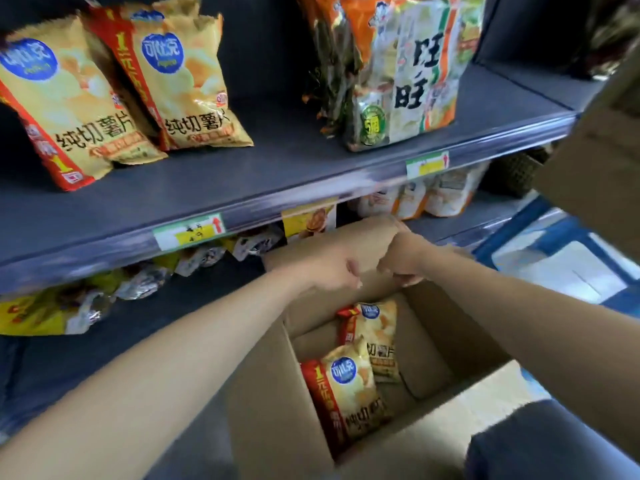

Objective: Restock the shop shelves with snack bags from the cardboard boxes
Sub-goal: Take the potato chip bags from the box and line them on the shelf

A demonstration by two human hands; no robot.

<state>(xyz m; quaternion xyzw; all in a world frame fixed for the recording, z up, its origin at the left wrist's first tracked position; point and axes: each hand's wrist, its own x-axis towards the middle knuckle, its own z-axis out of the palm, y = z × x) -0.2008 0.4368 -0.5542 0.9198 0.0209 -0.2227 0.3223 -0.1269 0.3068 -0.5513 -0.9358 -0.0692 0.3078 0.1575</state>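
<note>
An open cardboard box stands on the floor below the shelf. Inside lie two yellow chip bags: one near the front and one behind it. My left hand and my right hand are side by side, both closed on the box's far flap, which stands upright against the shelf edge. On the grey shelf above stand two matching yellow chip bags, one at the left and one beside it.
Large orange-and-green snack bags stand on the right of the shelf. The lower shelf holds several small packets and white bags. Another cardboard box is at the right, above a blue frame.
</note>
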